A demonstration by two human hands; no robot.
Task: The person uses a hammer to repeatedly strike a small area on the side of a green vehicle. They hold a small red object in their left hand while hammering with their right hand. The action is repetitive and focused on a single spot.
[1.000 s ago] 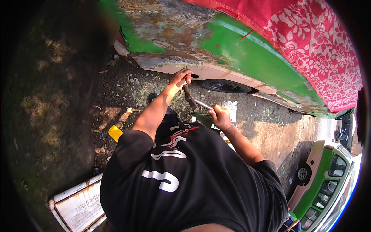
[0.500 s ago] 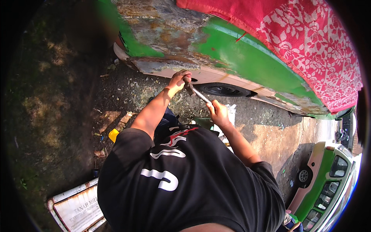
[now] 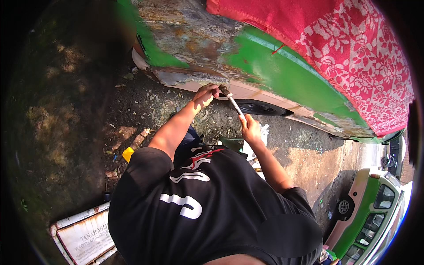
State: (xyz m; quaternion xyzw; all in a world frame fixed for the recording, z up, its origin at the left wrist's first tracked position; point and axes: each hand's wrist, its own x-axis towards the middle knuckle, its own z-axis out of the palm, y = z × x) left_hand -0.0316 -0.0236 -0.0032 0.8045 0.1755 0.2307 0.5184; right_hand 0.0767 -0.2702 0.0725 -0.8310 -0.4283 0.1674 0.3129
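You stand on dark, rough soil (image 3: 159, 99), where many pale chips are scattered, beside the green van (image 3: 269, 66). Its side has a large bare, rusty patch (image 3: 185, 39) above a pale pink lower strip (image 3: 251, 90), and a red cloth (image 3: 327, 48) with white flowers covers the upper part. At the right there is a 2nd van (image 3: 373, 216), and at lower left a white board (image 3: 86, 234) in a rusty frame. The small dark can (image 3: 107, 195) stands near this board; its inside cannot be seen. Your right hand (image 3: 251, 128) grips the hammer (image 3: 235, 105), whose head is just beside your left hand (image 3: 205, 96). The left fingers are curled near the pink strip; I cannot tell what they hold.
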